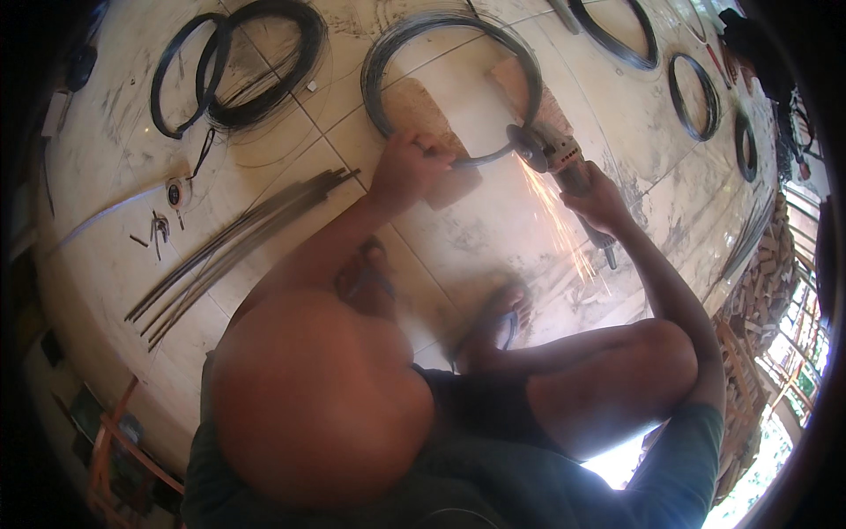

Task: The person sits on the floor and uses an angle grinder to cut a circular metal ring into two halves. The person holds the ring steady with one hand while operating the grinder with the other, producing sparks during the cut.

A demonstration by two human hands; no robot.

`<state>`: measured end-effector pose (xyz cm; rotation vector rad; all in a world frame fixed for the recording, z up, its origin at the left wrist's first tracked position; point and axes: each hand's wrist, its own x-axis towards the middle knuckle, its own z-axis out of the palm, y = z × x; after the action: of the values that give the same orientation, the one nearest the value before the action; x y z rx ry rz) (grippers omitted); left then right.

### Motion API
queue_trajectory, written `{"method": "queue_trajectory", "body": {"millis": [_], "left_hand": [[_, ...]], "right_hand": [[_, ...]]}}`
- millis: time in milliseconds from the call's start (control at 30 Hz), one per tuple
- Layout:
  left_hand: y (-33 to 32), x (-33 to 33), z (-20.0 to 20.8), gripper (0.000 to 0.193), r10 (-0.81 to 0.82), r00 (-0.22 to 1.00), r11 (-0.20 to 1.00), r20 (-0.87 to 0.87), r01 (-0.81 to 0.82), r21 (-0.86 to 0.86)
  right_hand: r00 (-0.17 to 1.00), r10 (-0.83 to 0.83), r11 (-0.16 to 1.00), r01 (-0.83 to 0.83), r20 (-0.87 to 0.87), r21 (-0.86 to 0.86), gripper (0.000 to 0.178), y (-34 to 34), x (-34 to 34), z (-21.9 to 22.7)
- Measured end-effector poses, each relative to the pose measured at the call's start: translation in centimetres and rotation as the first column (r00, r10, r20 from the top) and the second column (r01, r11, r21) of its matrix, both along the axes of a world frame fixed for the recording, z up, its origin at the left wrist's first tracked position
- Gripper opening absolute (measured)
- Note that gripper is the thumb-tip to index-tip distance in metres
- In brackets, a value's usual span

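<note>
My right hand (602, 204) is wrapped round the body of an angle grinder (564, 161). The grinder's disc (526, 146) meets the near right side of a coil of dark wire (384, 48), and orange sparks (560, 225) stream down toward me. My left hand (414, 167) grips the coil's near left side, its fingers closed on the wire strands. Under the coil lie two reddish-brown blocks (421, 115), one at the left and a second block (539, 97) at the right, partly behind the grinder.
Straight dark rods (238, 238) lie left of my left forearm, with a tape measure (178, 192) beyond them. More wire coils (304, 66) rest at the far left; others, such as a smaller coil (693, 97), lie at the right. My sandalled feet (493, 331) are close below the sparks.
</note>
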<state>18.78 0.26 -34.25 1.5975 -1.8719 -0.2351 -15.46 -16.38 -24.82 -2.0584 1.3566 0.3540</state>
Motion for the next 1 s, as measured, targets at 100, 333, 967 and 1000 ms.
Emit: {"method": "queue_trajectory", "body": {"millis": [100,333,967,1000], "left_hand": [[-0.1,-0.2,0.4,0.025,-0.011,1.000,1.000,0.018,0.011,-0.019],[0.1,0.3,-0.1,0.026,-0.016,1.000,1.000,0.014,0.016,0.000],[-0.2,-0.3,0.4,0.022,0.001,1.000,1.000,-0.003,-0.001,-0.006],[-0.2,-0.3,0.4,0.022,0.006,1.000,1.000,0.003,-0.006,-0.010]], "right_hand": [[1.000,0.002,1.000,-0.002,-0.005,0.008,0.074,0.1,0.0,0.5],[1.000,-0.025,0.999,0.024,0.005,0.032,0.064,0.2,1.1,0.8],[1.000,-0.012,1.000,0.012,-0.018,-0.002,0.074,0.3,1.2,1.2],[1.000,-0.014,1.000,0.015,-0.020,0.009,0.075,0.2,1.3,1.2]]}}
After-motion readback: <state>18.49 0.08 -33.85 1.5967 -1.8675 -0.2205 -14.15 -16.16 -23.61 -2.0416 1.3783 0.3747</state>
